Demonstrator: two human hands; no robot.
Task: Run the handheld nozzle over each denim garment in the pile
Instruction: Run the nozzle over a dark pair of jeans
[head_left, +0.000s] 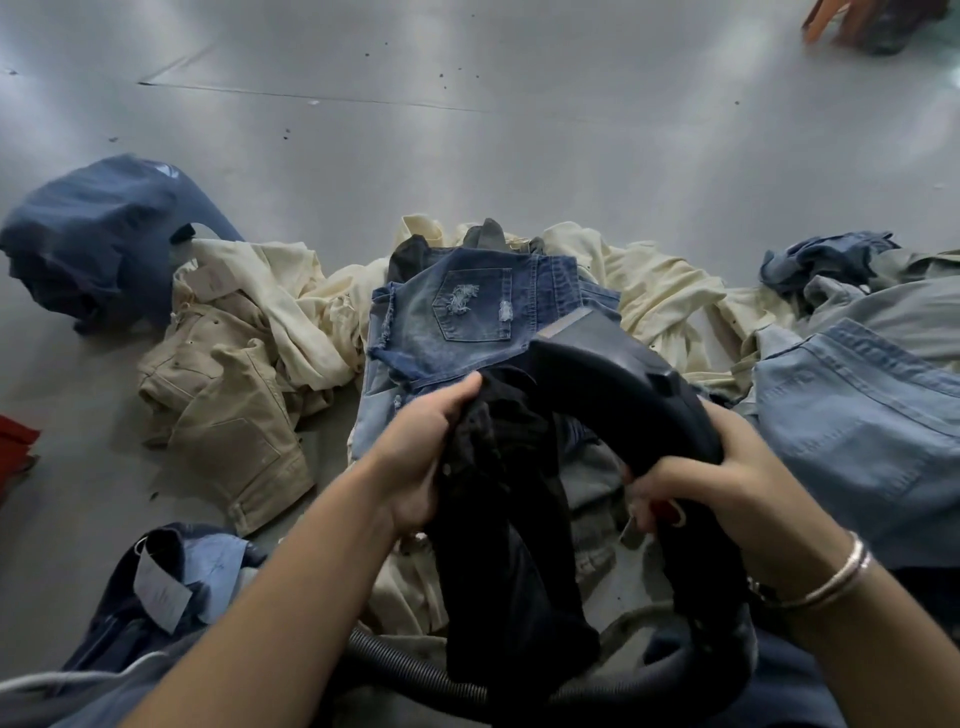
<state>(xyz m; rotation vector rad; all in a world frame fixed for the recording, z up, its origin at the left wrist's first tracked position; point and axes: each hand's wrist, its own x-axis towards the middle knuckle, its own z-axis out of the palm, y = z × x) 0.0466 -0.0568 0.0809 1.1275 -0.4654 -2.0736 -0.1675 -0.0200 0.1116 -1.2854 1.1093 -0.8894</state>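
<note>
- Head view: we look down on a grey floor (467, 130), smooth and speckled, filling the upper half of the frame; something orange-brown sits at upper right.
- Pile (665, 291) spreads across the middle: cream, tan and blue garments, soft and limp, so we judge they bunch unless held taut.
- Distressed shorts (457, 317) lie flat at centre, just above our hands.
- Black garment (498, 519) hangs at lower centre, floppy and light; a seam or hem looks the best hold.
- Nozzle (613, 384), dark and rigid, arches right of centre, its hose (415, 670) ribbed at the bottom edge.
- Left hand (421, 467) grips the black garment's edge.
- Right hand (711, 483) curls round the nozzle handle.
</note>
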